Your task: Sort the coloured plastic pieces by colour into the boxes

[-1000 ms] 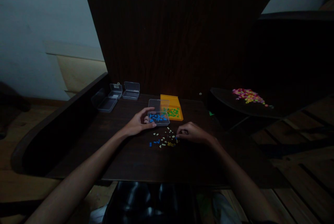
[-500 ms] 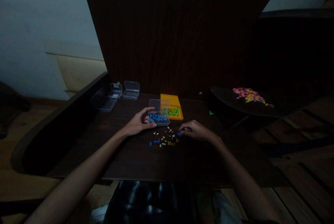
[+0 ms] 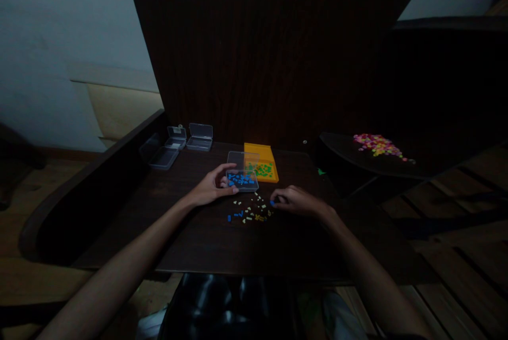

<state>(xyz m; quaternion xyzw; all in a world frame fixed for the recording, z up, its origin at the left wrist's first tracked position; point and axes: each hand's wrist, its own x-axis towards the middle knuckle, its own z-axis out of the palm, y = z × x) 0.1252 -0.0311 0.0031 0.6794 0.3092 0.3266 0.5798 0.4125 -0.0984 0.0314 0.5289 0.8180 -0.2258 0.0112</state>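
Note:
My left hand (image 3: 216, 185) grips the left side of a clear plastic box (image 3: 250, 190) whose lid stands open at the back. Several small blue pieces (image 3: 241, 178) lie inside it. To the right of the loose pile, my right hand (image 3: 288, 200) is closed, with its fingertips pinching a small blue piece (image 3: 272, 203) at table level. Between the hands and nearer to me lie scattered cream pieces (image 3: 249, 218), yellow pieces (image 3: 260, 218) and a few blue pieces (image 3: 229, 218). Behind the clear box, an open orange box (image 3: 257, 148) holds several green pieces (image 3: 265, 170).
Open clear boxes (image 3: 199, 143) stand at the back left of the dark table (image 3: 190, 239). A heap of pink and yellow pieces (image 3: 377, 145) lies on a raised surface to the right. A green scrap (image 3: 321, 172) lies near the table's right side.
My right hand's fingers have closed further over the blue piece, so less of it shows. The left hand stays on the clear box.

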